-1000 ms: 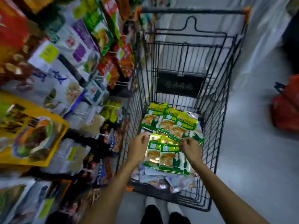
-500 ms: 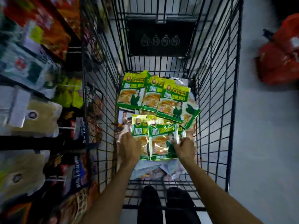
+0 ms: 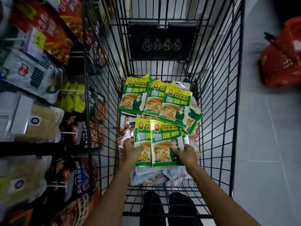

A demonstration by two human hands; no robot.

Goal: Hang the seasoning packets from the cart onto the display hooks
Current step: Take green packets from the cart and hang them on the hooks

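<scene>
Head view. My left hand (image 3: pixel 132 149) and right hand (image 3: pixel 187 154) hold a small overlapped stack of seasoning packets (image 3: pixel 164 144) inside the cart (image 3: pixel 219 111). The fingers (image 3: pixel 176 150) of each hand curl round one side edge of the stack, thumbs on the front. I judge this two-sided grip keeps the stack squared for hanging.

Loose packets (image 3: pixel 175 105) lie fanned just beyond my fingers. Each is flat and glossy, green-bordered, with a yellow header and a food picture.

The display hooks (image 3: pixel 68 132) project well left of my left fingers.
</scene>
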